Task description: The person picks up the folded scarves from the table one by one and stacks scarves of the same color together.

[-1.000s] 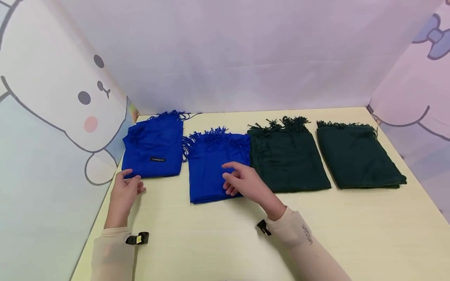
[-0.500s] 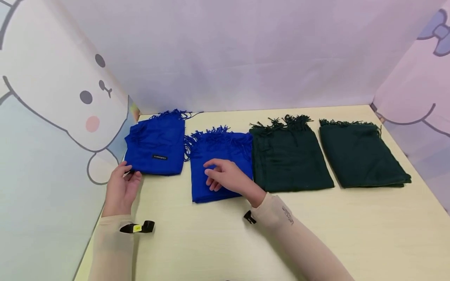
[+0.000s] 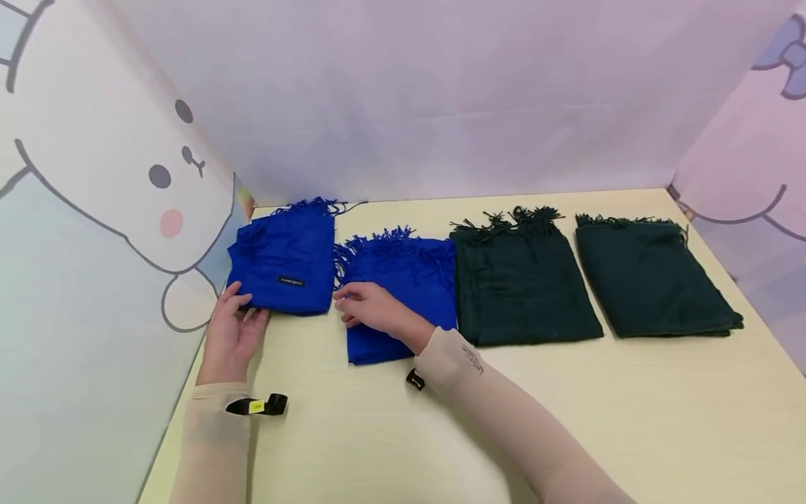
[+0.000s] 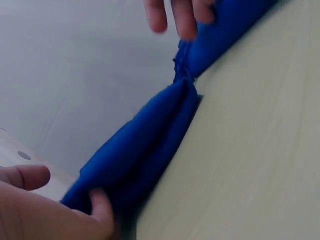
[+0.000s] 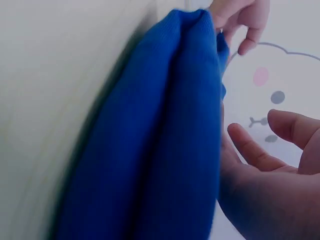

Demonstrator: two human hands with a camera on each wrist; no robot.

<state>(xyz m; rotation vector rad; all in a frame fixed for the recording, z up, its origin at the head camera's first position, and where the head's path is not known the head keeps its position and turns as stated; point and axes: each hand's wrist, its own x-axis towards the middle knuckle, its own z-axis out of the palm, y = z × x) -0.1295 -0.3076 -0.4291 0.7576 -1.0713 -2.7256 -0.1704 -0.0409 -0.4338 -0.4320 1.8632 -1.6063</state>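
A folded blue fringed scarf (image 3: pixel 286 259) with a small black label lies at the far left of the table. My left hand (image 3: pixel 238 334) grips its near left corner, fingers above and below the cloth; in the left wrist view the scarf's folded edge (image 4: pixel 145 135) bulges beside the fingers. My right hand (image 3: pixel 371 306) hangs over a second folded blue scarf (image 3: pixel 403 269), its fingertips close to the first scarf's near right corner. In the right wrist view, the right hand's thumb and fingers (image 5: pixel 255 150) stand apart with nothing between them.
Two folded dark green fringed scarves lie to the right, one scarf (image 3: pixel 525 287) beside the second blue one and another scarf (image 3: pixel 651 280) farther right. Pale cloth walls with cartoon prints (image 3: pixel 170 224) enclose the light wooden table (image 3: pixel 352 434) at the back and sides.
My left hand has moved forward onto the left blue scarf's corner and taken hold of it. My right hand has moved left across the second blue scarf towards the first.
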